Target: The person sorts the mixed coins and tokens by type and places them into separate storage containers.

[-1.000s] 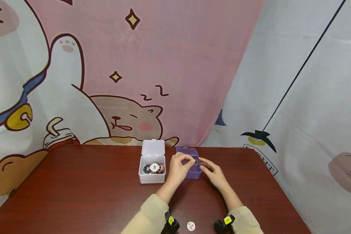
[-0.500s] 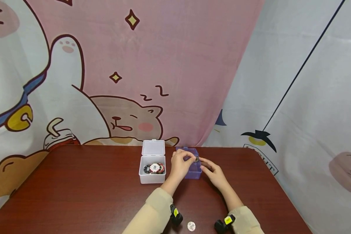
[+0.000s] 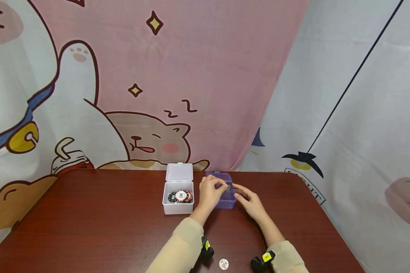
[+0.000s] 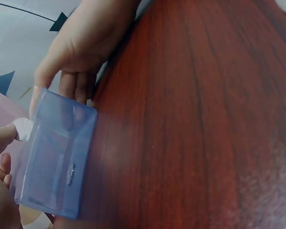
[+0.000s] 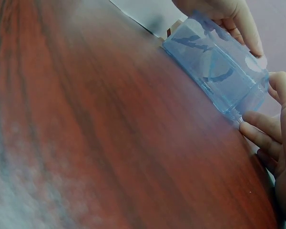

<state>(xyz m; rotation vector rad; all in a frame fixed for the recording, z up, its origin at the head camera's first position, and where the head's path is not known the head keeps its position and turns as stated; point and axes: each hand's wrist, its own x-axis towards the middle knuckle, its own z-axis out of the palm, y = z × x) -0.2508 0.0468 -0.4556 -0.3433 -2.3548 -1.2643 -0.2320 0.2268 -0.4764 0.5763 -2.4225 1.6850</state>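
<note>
My left hand point(image 3: 210, 193) pinches a silvery coin point(image 4: 23, 129) between thumb and fingertip, right at the open top of a translucent purple box point(image 3: 225, 204). In the right wrist view that coin point(image 5: 253, 64) shows beside the box's upper edge. Through the wall, the left wrist view shows another small disc point(image 4: 71, 174) low inside the box. My right hand point(image 3: 253, 204) touches the box's right side with loosely extended fingers point(image 5: 261, 136). The purple box's lid point(image 3: 219, 175) stands raised at the back.
Left of the purple box stands a white box point(image 3: 177, 208) with its lid up, holding several poker chips point(image 3: 181, 196). A silvery round disc point(image 3: 223, 264) lies on the brown table point(image 3: 106, 227) near the front, between the forearms. A printed curtain point(image 3: 208, 76) hangs behind.
My left hand and forearm have shifted slightly to the right, with the coin still pinched over the purple box. My right hand has stayed at the box's side.
</note>
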